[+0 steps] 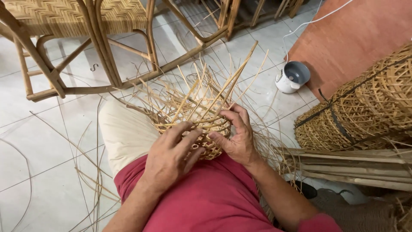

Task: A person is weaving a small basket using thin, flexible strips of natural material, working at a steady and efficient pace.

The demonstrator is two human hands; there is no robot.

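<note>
On our lap, over the red shorts (214, 202), sits a half-woven pale rattan basket (201, 124) with loose strips fanning upward from its open-lattice wall. Our left hand (171, 157) lies spread across the near side of the weave, fingers curled over it and pressing it steady. Our right hand (236, 135) cups the right side, thumb and fingertips pinching one thin strip at the rim. To work this part well, we judge that the left palm should hold the lattice firm while the right feeds the strip flat, without twisting it, and snugs it tight against its neighbours. A rattan chair frame (86, 47) stands ahead on the white tiled floor (38, 141); a bundle of finished lattice baskets (365, 107) lies to our right.
</note>
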